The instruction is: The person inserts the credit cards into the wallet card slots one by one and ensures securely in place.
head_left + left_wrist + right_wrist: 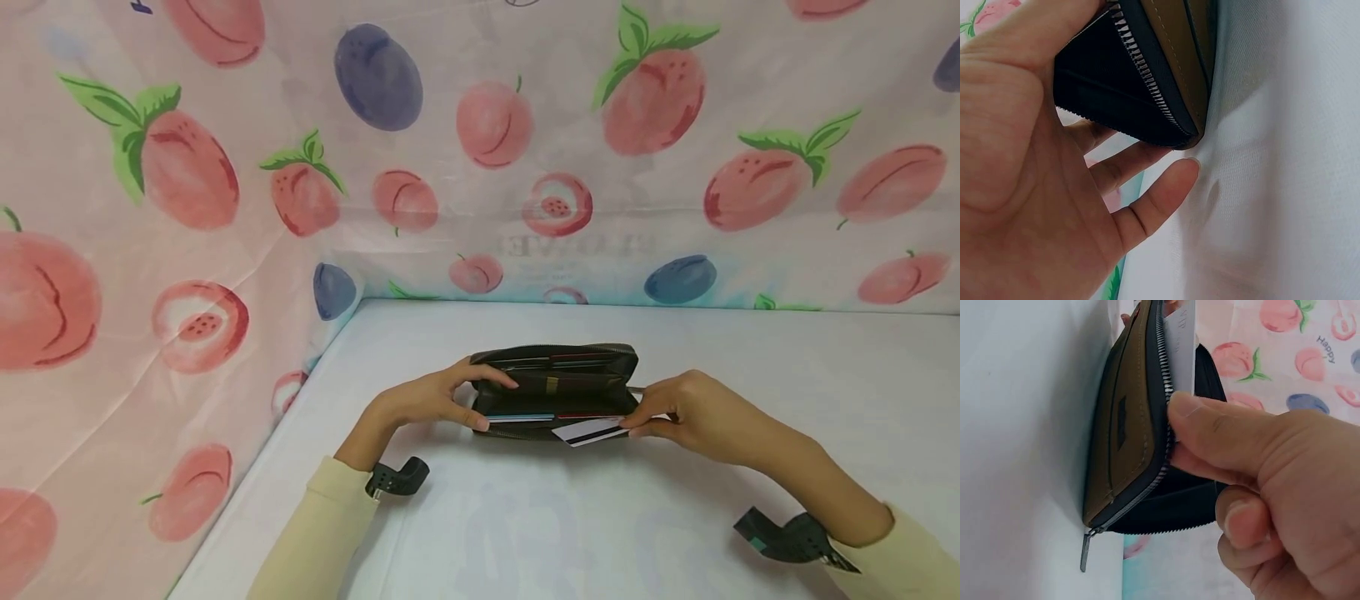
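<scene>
A dark zip-around wallet (pixel 551 382) stands unzipped on the white table, its mouth facing me, with cards tucked in slots along both inner sides. My left hand (pixel 442 398) grips its left end, fingers reaching inside the upper side and thumb on the lower edge. Between thumb and fingers my right hand (pixel 693 417) pinches a white card with a black stripe (pixel 588 431), which overlaps the wallet's lower edge at the right. In the right wrist view the card (pixel 1184 350) rises beside the zip teeth, and a zip pull (pixel 1084 551) hangs from the brown outer side.
The white cloth-covered table (pixel 555 517) spreads around the wallet. A fruit-print cloth (pixel 420 217) hangs behind it and along the left side. Dark wrist straps (pixel 401 477) with cameras sit on both forearms.
</scene>
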A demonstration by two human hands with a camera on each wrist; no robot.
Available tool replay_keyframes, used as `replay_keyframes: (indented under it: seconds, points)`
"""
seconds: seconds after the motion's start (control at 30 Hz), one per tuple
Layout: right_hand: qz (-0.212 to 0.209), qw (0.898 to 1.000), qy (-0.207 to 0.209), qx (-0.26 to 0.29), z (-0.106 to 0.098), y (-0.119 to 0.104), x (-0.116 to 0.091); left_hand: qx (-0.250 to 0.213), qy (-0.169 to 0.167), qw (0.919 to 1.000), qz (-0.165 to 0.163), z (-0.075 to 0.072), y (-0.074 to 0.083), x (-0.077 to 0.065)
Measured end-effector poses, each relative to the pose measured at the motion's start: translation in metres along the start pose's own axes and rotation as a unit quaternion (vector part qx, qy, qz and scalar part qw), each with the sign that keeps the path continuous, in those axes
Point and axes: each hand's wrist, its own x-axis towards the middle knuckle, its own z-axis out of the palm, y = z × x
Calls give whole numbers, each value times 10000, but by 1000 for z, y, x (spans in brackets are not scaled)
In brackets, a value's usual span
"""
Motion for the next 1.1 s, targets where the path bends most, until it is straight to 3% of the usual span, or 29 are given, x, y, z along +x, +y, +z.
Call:
replay_keyframes:
  seconds: [0.27,0.53,0.8,1.1]
  points:
    - [37,9963,-78,-854,6,-10,4,7,19,10000,11,0,1,-2]
    - [168,9925,307,-1170,17,-16,9,-23,-21,10000,38,1,-1,-1]
    - [3,9908,77,-1352,17,-20,11,53,-15,10000,41,0,1,-1]
    - [533,9845,-241,-1652,19,-27,12,79,-8,9999,64,0,1,-1]
